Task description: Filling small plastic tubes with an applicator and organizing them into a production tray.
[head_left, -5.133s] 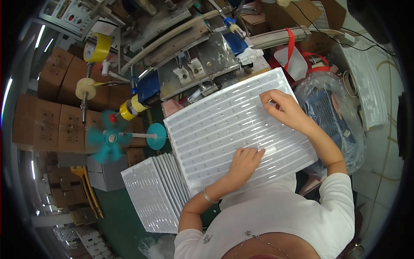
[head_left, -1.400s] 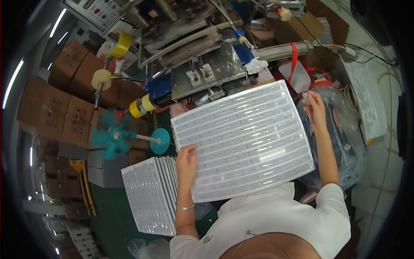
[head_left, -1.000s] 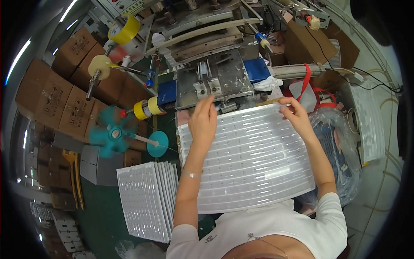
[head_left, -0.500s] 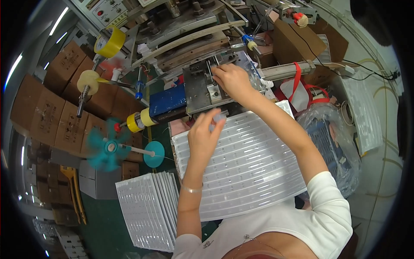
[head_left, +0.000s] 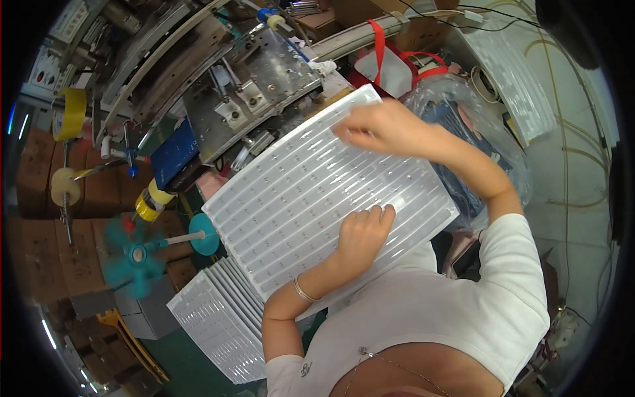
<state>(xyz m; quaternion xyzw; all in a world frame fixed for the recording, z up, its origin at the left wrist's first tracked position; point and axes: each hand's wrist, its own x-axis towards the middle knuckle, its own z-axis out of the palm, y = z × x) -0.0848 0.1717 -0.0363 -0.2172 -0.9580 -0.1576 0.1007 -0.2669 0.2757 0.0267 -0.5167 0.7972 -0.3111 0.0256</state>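
Note:
A wide white plastic tray (head_left: 284,198) with long ridged rows and small marks along them lies tilted before me. Over its near right part rests my left hand (head_left: 364,238), fingers curled in; whatever they hold, if anything, is hidden. My right hand (head_left: 390,129) is above the tray's far right part, bent at the wrist, its fingers smeared by motion. Beyond the tray's far edge stands a metal machine bed (head_left: 278,66) with a small clamp fixture (head_left: 241,106) on it. Neither hand touches the machine.
Several similar trays (head_left: 215,321) lean in a stack at the lower left. A teal fan (head_left: 137,255) spins at the left, near brown cartons (head_left: 46,245). Yellow tape rolls (head_left: 149,206) sit by the machine. A red-handled bag (head_left: 383,69) and a plastic-wrapped blue crate (head_left: 456,142) are at the right.
Both hands have left the machine area and come back over the tray, the right one from the fixture. The whole view has turned, so the machine now appears farther left.

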